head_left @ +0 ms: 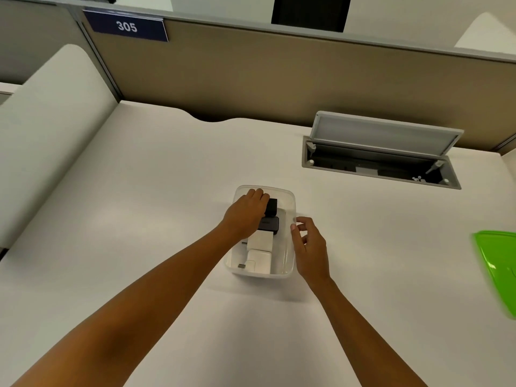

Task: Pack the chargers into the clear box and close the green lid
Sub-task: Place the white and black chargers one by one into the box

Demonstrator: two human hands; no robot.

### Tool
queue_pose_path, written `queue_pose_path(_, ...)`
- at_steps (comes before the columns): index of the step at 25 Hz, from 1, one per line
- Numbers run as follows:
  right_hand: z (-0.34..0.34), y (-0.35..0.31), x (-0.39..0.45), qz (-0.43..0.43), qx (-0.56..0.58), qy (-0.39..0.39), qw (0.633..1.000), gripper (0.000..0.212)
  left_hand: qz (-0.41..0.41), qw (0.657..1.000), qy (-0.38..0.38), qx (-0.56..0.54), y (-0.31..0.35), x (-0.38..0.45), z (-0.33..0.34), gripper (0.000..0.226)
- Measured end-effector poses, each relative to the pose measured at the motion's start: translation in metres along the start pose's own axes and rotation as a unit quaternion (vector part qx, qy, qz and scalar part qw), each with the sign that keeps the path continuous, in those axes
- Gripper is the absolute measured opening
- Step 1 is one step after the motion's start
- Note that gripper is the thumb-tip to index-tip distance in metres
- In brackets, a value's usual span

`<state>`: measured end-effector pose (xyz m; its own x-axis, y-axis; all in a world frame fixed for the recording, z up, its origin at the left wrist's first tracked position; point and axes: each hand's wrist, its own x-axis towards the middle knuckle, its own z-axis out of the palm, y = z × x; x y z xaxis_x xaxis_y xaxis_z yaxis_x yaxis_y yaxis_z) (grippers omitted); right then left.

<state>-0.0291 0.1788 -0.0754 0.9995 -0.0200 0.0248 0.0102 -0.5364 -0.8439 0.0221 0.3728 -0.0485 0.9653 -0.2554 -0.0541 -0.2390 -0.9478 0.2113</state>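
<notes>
Two black chargers [270, 216] under the curled left hand [245, 216], inside the clear box [290, 202].

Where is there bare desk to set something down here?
Bare desk lies left of the clear box, and between it and the green lid. Crowded: inside the box, around chargers and both hands.

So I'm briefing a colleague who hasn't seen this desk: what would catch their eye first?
Mid-desk, the clear box holds white and black chargers; the left hand reaches into it and the right hand is at its right wall. The green lid lies at the far right edge, off the box.
</notes>
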Motion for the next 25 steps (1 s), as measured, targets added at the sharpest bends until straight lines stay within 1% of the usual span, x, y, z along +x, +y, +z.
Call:
queue_pose_path(4,0.001,0.001,0.002,-0.006,0.009,0.004,1.0,0.028,-0.004,0.999,-0.009,-0.034,0.0,0.002,-0.002,0.045)
queue_pose_path(10,0.0,0.001,0.001,-0.003,-0.002,0.0,1.0,0.029,-0.002,1.0,-0.027,0.008,-0.002,-0.005,0.0,0.04)
queue_pose_path(12,-0.001,0.0,0.002,0.003,-0.011,-0.004,1.0,0.03,-0.006,1.0,-0.029,0.003,-0.003,-0.005,0.001,0.037)
queue_pose_path(17,-0.003,-0.006,0.001,0.017,-0.015,-0.017,1.0,0.033,-0.018,0.998,-0.043,-0.044,0.0,-0.007,-0.001,0.034)
queue_pose_path(20,-0.006,-0.009,0.0,0.023,-0.019,-0.027,0.999,0.036,-0.053,0.994,-0.048,-0.082,0.005,-0.012,-0.003,0.036)
queue_pose_path(23,-0.014,-0.006,-0.005,0.022,-0.02,-0.04,0.999,0.04,-0.083,0.986,-0.024,-0.141,0.016,-0.021,-0.003,0.035)
queue_pose_path(25,-0.024,0.006,-0.014,0.027,-0.01,-0.039,0.999,0.035,-0.083,0.977,0.01,-0.195,0.028,-0.028,-0.004,0.028)
